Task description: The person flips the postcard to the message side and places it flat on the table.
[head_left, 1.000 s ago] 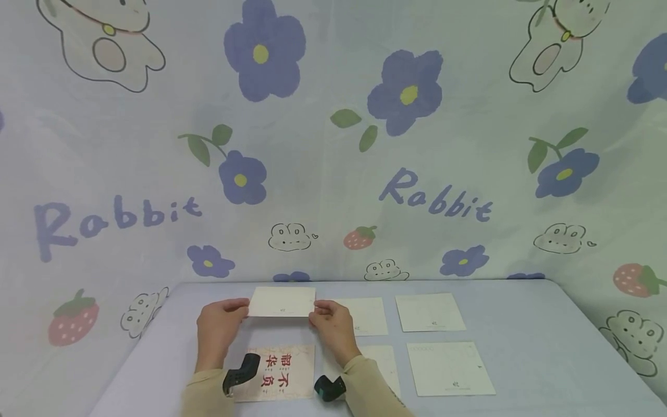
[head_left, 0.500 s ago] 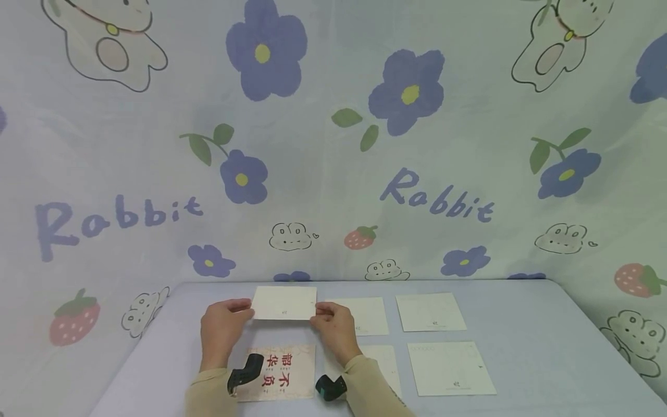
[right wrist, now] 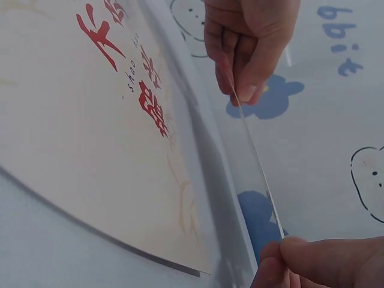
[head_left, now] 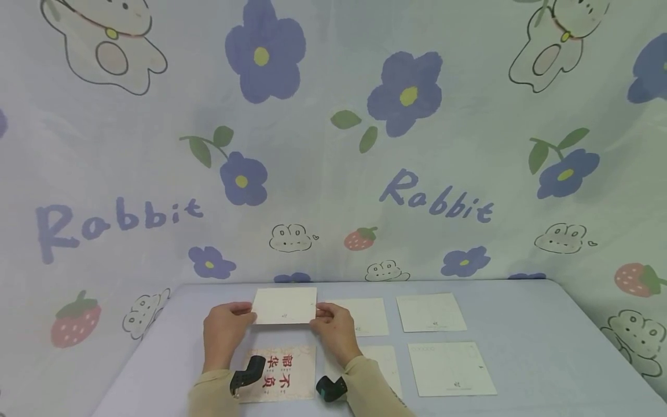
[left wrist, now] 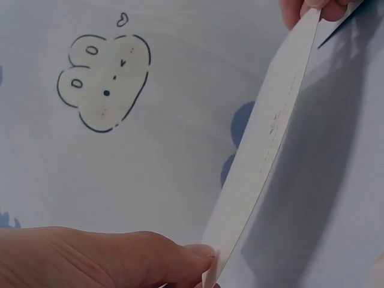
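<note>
A cream-white postcard (head_left: 285,305) is held up between both hands above the back left of the table, its plain side toward the head camera. My left hand (head_left: 225,331) pinches its left edge between thumb and fingers; the left wrist view shows the card (left wrist: 270,132) slightly bowed, with a shadow below it. At the right edge, my right hand (head_left: 336,330) pinches the card near its lower corner. Closer to me lies a card with red characters (head_left: 281,373), partly behind the left wrist's camera. In the right wrist view the held card (right wrist: 258,156) appears nearly edge-on.
Face-down cards lie to the right in two rows: a back one (head_left: 371,317) partly behind the right hand, another back one (head_left: 431,313), a front one (head_left: 383,362) partly under the right forearm, and a front right one (head_left: 452,369). A patterned cloth (head_left: 323,174) hangs behind the table.
The held card has come slightly lower and nearer, showing a little more of its face. My left hand has shifted a little right; the right hand has barely moved. Cards on the table stay put.
</note>
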Available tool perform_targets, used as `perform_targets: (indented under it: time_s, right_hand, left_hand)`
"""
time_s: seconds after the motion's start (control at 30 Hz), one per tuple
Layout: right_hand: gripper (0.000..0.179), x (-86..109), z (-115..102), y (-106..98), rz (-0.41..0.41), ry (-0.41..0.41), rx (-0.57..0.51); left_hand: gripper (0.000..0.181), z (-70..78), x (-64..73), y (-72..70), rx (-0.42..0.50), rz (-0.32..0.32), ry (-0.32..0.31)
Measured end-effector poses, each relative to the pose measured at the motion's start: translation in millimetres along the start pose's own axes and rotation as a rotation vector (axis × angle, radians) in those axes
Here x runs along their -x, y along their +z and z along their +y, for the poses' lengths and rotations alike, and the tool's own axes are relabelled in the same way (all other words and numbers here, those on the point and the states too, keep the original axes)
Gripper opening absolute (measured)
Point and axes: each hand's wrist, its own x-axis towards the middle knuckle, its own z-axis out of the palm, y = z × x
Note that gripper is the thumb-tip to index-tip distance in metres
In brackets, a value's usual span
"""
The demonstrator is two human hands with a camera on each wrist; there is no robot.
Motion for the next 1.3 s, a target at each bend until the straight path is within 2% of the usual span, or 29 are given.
perform_targets:
  time_s: [0.47,0.73,1.3]
  right_hand:
    - [0.038,1.0,2.4,1.2,0.024,-0.05,0.063]
    - [0.039,1.0,2.9,4.8,0.098,-0.073,0.097]
    - [0.031,4.8,2.8,6.5,0.085,-0.063,0.106]
  left_hand:
    - [0.029,1.4,1.4,0.4,-0.021,-0.026,-0.009]
    - [0.027,1.8,1.3,0.7,-0.036,-0.032,-0.001]
    - [0.025,-2.7,0.9,3.2,-0.087,-0.017,0.029]
